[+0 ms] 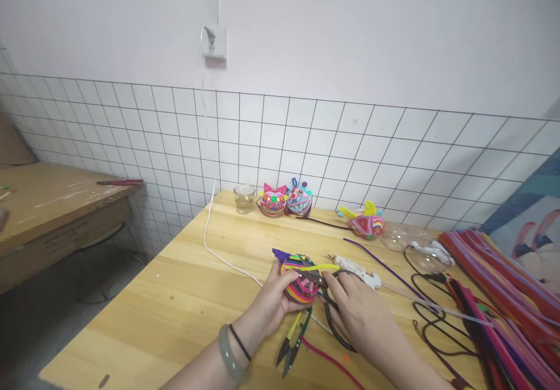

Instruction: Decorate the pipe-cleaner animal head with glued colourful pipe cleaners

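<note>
My left hand (272,297) grips a round ornament (300,294) covered in bands of coloured pipe cleaner, with a purple piece sticking out at its upper left. My right hand (365,314) holds black-handled scissors (330,323), their blades lying across the front of the ornament. A yellow pipe cleaner (319,267) runs along the ornament just above the blades; whether they touch it I cannot tell. Below the ornament, small spring snips (291,346) with yellow and green handles lie on the table. Behind my right hand rests a white glue gun (352,269).
Finished ornaments (273,201) and a glass cup (244,199) stand along the wall. To the right lie clear plastic balls (396,238), a tangled black cord (431,320) and bundles of pipe cleaners (503,273). A white cord (227,262) crosses the wooden table (144,320).
</note>
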Demonstrator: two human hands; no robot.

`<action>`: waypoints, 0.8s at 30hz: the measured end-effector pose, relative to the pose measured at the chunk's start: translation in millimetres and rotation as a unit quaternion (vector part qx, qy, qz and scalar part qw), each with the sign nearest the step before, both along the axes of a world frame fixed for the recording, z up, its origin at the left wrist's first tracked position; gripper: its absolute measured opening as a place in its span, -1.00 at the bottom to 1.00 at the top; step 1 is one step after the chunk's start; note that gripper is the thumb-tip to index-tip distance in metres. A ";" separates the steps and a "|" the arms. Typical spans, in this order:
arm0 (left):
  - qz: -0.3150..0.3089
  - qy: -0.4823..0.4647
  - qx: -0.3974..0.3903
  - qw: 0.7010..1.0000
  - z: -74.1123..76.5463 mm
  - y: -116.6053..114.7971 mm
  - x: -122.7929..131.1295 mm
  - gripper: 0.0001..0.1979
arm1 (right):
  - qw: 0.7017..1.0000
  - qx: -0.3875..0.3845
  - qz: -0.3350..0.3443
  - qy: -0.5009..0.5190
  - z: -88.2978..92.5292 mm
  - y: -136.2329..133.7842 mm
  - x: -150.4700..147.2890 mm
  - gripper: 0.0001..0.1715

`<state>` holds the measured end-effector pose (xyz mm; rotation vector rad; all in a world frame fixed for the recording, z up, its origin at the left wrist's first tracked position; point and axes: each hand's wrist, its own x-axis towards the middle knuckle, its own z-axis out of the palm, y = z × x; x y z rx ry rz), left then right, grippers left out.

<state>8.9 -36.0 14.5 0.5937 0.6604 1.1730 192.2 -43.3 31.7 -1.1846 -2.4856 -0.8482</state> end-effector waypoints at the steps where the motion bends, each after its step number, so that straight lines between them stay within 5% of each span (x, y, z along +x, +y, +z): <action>1: -0.003 0.002 -0.001 1.000 0.0 -0.1 0.0 -0.57 | 1.000 0.000 -0.001 -0.004 1.1 0.5 -1.2 -0.58; 11: -0.011 0.043 -0.006 0.999 3.7 -1.3 -1.2 -0.65 | 0.999 -0.013 0.015 -0.039 -0.3 8.3 3.3 -0.75; 24: -0.028 0.036 -0.022 0.999 3.6 -1.2 -3.1 -0.62 | 0.999 -0.030 0.025 -0.037 -3.3 5.3 3.4 -0.65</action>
